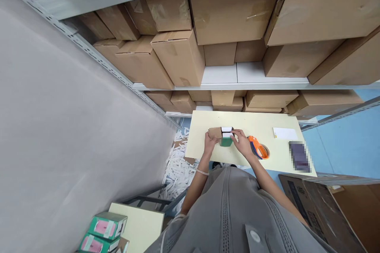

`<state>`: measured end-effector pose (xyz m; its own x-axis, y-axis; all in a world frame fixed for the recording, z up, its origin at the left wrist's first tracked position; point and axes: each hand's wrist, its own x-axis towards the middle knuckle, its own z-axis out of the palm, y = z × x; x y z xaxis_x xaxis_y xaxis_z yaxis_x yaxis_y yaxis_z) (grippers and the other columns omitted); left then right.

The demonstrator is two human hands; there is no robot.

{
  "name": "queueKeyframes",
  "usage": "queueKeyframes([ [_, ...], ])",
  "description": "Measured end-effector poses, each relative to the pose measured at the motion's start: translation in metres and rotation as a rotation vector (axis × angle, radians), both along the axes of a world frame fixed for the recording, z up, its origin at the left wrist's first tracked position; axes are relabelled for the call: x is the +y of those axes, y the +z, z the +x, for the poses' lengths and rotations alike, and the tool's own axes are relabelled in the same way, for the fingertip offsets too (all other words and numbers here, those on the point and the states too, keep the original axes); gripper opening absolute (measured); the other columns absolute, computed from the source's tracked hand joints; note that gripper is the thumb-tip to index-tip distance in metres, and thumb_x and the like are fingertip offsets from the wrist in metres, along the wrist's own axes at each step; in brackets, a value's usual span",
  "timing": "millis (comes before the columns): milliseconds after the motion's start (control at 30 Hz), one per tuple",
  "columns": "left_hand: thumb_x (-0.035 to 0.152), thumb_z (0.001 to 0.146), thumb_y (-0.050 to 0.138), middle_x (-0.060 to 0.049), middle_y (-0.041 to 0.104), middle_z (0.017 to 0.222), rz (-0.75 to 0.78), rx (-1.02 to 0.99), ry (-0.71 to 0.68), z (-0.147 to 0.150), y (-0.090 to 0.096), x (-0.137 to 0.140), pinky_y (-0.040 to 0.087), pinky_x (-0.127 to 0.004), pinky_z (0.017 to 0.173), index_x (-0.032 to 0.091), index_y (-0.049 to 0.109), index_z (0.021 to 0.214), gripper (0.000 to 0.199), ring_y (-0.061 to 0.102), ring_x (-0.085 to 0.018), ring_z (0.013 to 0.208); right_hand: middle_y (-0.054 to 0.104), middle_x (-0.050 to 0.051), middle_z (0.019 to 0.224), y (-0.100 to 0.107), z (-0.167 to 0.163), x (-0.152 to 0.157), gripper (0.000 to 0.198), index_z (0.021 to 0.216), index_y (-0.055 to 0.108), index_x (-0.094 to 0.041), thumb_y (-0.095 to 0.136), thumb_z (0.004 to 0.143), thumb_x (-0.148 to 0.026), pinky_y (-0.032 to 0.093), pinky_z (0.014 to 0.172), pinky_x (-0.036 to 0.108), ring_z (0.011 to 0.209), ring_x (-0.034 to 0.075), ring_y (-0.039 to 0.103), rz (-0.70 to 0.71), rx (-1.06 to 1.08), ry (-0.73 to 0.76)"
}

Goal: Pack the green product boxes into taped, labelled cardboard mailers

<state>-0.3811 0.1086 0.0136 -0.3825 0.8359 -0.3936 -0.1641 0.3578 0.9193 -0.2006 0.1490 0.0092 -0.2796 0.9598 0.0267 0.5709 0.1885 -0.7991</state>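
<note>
On the pale tabletop, a small green box [226,142] stands with its top open and white pieces [227,129] showing at the opening. A brown cardboard flap [215,132] reaches out to the left of the box; whether it is joined to the box I cannot tell. My left hand [210,142] is closed on the flap from below, close to the box's left side. Bent fingers of my right hand [241,143] grip the right edge of the box, by the white pieces. An orange tape dispenser [258,147] lies just right of that hand.
Farther right on the table [204,120] lie a white card or slim box [285,133] and a pixelated dark object [299,156]. Shelves of cardboard boxes [178,55] rise behind. Green boxes [103,227] sit on a lower-left surface; paper strips [179,170] litter the floor.
</note>
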Motion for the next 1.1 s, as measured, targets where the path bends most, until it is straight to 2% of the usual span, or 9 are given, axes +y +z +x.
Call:
queueKeyframes([
  [133, 0.014, 0.080, 0.062, -0.017, 0.039, 0.146, 0.117, 0.682, -0.003, 0.001, 0.020, -0.003, 0.035, -0.052, 0.113, 0.020, 0.042, 0.137, 0.061, 0.040, -0.030, 0.138, 0.056, 0.010, 0.122, 0.003, -0.007, -0.002, 0.031, 0.115, 0.061, -0.023, 0.046, 0.092, -0.038, 0.054, 0.080, 0.038, 0.091, 0.023, 0.065, -0.007, -0.126, -0.010],
  [233, 0.014, 0.083, 0.059, -0.008, 0.042, 0.147, 0.205, 0.962, -0.256, 0.001, 0.035, -0.002, 0.016, -0.057, 0.120, 0.028, 0.060, 0.120, 0.039, 0.027, -0.029, 0.146, 0.056, 0.009, 0.117, 0.002, -0.008, -0.003, 0.030, 0.112, 0.060, -0.023, 0.049, 0.091, -0.041, 0.054, 0.079, 0.037, 0.088, 0.021, 0.065, -0.043, -0.062, -0.010],
  [333, 0.020, 0.090, 0.055, -0.004, 0.055, 0.137, 0.217, 0.980, -0.445, 0.002, 0.042, 0.002, 0.007, -0.060, 0.121, 0.029, 0.070, 0.095, 0.018, 0.031, -0.028, 0.144, 0.058, 0.009, 0.112, 0.003, -0.006, -0.002, 0.030, 0.097, 0.062, -0.022, 0.048, 0.090, -0.048, 0.055, 0.080, 0.036, 0.093, 0.022, 0.064, -0.095, 0.086, -0.018],
  [533, 0.029, 0.090, 0.058, -0.003, 0.061, 0.130, 0.109, 0.948, -0.507, 0.003, 0.037, 0.003, 0.000, -0.068, 0.117, 0.028, 0.073, 0.082, 0.017, 0.043, -0.029, 0.135, 0.063, 0.011, 0.103, 0.005, -0.002, -0.001, 0.043, 0.065, 0.061, -0.022, 0.046, 0.089, -0.054, 0.055, 0.083, 0.037, 0.102, 0.024, 0.061, -0.153, 0.199, -0.081],
  [633, 0.030, 0.087, 0.062, -0.003, 0.055, 0.140, 0.111, 0.972, -0.559, 0.003, 0.036, -0.001, -0.004, -0.070, 0.114, 0.031, 0.073, 0.094, 0.013, 0.037, -0.032, 0.139, 0.062, 0.011, 0.108, 0.004, -0.001, -0.002, 0.037, 0.065, 0.063, -0.021, 0.049, 0.088, -0.047, 0.054, 0.083, 0.037, 0.102, 0.024, 0.061, -0.156, 0.158, -0.075],
  [800, 0.036, 0.083, 0.068, -0.007, 0.035, 0.157, 0.177, 1.024, -0.638, 0.007, 0.036, -0.005, -0.007, -0.070, 0.113, 0.035, 0.045, 0.142, 0.063, 0.024, -0.035, 0.146, 0.060, 0.007, 0.109, 0.003, -0.001, -0.006, 0.016, 0.089, 0.066, -0.023, 0.056, 0.079, -0.030, 0.052, 0.083, 0.036, 0.103, 0.023, 0.060, -0.095, 0.031, -0.027],
  [867, 0.042, 0.085, 0.064, -0.008, 0.035, 0.156, 0.154, 1.026, -0.636, 0.008, 0.037, -0.003, -0.008, -0.070, 0.113, 0.036, 0.036, 0.147, 0.069, 0.027, -0.035, 0.145, 0.059, 0.007, 0.113, 0.006, -0.003, -0.008, 0.017, 0.092, 0.066, -0.023, 0.055, 0.081, -0.029, 0.051, 0.082, 0.035, 0.101, 0.022, 0.061, -0.075, -0.051, -0.017],
  [1000, 0.046, 0.088, 0.060, -0.008, 0.037, 0.155, 0.110, 1.049, -0.637, 0.006, 0.041, 0.004, -0.011, -0.068, 0.113, 0.038, 0.034, 0.148, 0.066, 0.043, -0.034, 0.134, 0.060, 0.010, 0.114, 0.014, -0.011, -0.010, 0.022, 0.081, 0.065, -0.021, 0.049, 0.089, -0.034, 0.049, 0.080, 0.036, 0.094, 0.024, 0.062, -0.044, -0.277, -0.028],
  [1100, 0.043, 0.083, 0.067, -0.007, 0.041, 0.152, 0.085, 1.050, -0.680, 0.006, 0.041, 0.008, -0.010, -0.068, 0.113, 0.041, 0.036, 0.146, 0.070, 0.048, -0.034, 0.128, 0.060, 0.015, 0.118, 0.019, -0.019, -0.006, 0.015, 0.089, 0.066, -0.020, 0.054, 0.086, -0.029, 0.044, 0.090, 0.043, 0.105, 0.030, 0.059, 0.043, -0.432, -0.023],
])
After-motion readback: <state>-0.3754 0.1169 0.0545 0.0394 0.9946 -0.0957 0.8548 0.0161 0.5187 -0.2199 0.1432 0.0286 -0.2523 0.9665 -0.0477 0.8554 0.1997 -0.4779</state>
